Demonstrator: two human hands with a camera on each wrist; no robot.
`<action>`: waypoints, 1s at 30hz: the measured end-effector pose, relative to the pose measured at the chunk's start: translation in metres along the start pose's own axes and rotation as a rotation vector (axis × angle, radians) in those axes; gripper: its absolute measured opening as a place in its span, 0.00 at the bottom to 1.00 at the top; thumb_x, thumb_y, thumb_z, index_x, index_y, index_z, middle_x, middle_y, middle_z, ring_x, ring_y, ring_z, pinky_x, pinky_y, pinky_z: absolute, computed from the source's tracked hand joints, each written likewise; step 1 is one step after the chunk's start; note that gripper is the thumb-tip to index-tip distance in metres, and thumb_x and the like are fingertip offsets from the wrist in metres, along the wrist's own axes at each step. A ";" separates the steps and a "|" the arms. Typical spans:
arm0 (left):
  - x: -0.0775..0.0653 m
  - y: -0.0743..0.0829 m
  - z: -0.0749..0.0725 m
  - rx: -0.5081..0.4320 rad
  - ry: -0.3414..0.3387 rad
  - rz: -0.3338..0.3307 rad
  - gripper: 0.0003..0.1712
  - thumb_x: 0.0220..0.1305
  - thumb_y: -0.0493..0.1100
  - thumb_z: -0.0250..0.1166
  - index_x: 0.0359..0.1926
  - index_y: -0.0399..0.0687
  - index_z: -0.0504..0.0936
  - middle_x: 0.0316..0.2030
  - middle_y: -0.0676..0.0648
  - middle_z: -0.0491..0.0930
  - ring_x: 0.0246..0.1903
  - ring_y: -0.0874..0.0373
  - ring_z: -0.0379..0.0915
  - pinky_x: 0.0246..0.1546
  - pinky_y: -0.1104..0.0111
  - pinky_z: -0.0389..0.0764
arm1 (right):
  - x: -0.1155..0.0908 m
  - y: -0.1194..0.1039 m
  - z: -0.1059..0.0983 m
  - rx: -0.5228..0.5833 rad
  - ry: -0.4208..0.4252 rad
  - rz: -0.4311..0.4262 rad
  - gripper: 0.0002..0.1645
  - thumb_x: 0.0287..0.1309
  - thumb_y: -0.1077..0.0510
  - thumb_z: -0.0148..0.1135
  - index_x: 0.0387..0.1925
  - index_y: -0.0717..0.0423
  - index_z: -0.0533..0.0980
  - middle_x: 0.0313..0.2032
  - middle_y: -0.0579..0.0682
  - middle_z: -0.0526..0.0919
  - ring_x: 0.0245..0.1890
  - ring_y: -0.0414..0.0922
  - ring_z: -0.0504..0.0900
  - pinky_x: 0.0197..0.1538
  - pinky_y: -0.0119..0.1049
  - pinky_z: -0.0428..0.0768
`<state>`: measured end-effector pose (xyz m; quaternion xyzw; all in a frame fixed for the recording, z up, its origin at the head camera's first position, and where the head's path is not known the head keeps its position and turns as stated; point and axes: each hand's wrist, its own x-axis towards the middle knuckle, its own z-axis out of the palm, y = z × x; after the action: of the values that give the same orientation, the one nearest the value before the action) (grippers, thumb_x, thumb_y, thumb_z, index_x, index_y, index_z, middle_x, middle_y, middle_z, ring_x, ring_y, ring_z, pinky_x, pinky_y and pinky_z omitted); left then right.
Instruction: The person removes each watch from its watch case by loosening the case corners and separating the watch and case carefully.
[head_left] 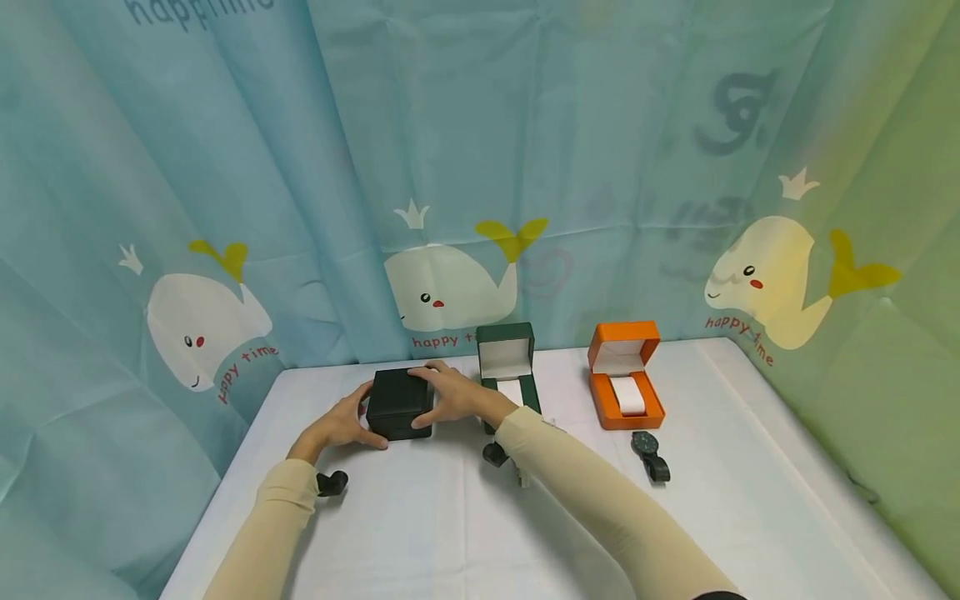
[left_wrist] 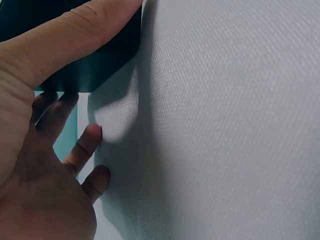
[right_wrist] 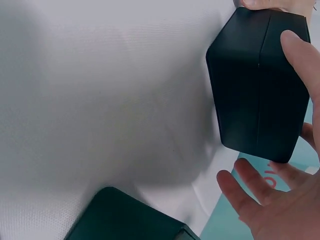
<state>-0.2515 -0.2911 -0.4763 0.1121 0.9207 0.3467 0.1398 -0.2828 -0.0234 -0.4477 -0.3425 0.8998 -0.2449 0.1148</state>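
A closed black watch box (head_left: 399, 404) sits at the left of the white table, one hand at each side. My left hand (head_left: 341, 421) grips its left side, the thumb along the front and some fingers at the back; two other fingers stay apart from it in the left wrist view. From the right, my right hand (head_left: 452, 393) holds the same box, its thumb on the front part and a finger over the top. In the right wrist view the seam between lid and base of the black box (right_wrist: 240, 95) shows as a thin closed line.
Right of the black box stands an open green watch box (head_left: 507, 333) with a white cushion, partly behind my right wrist. Farther right is an open orange watch box (head_left: 625, 333), also with a white cushion. A black watch (head_left: 647, 448) lies in front of it. Curtains (head_left: 450, 167) hang behind.
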 end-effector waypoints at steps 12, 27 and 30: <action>0.004 -0.003 0.000 -0.056 -0.009 0.040 0.74 0.42 0.44 0.87 0.80 0.37 0.46 0.75 0.28 0.53 0.73 0.30 0.52 0.70 0.36 0.55 | 0.000 -0.004 0.002 -0.004 0.034 0.018 0.59 0.50 0.34 0.78 0.79 0.38 0.60 0.76 0.54 0.59 0.70 0.53 0.68 0.66 0.52 0.73; 0.008 -0.010 0.002 -0.074 0.021 0.028 0.73 0.41 0.45 0.88 0.80 0.38 0.49 0.75 0.30 0.57 0.73 0.33 0.54 0.71 0.37 0.55 | 0.002 -0.002 0.004 0.045 0.054 0.016 0.59 0.47 0.37 0.81 0.77 0.40 0.63 0.73 0.54 0.62 0.68 0.51 0.71 0.65 0.49 0.74; 0.008 -0.010 0.003 -0.064 0.021 0.035 0.73 0.41 0.45 0.88 0.79 0.37 0.49 0.75 0.30 0.57 0.73 0.32 0.54 0.70 0.36 0.55 | 0.002 -0.001 0.005 0.060 0.055 0.015 0.58 0.47 0.37 0.81 0.77 0.40 0.63 0.73 0.54 0.62 0.68 0.51 0.70 0.65 0.49 0.74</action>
<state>-0.2596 -0.2947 -0.4867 0.1201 0.9084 0.3795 0.1276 -0.2822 -0.0273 -0.4521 -0.3252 0.8975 -0.2799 0.1022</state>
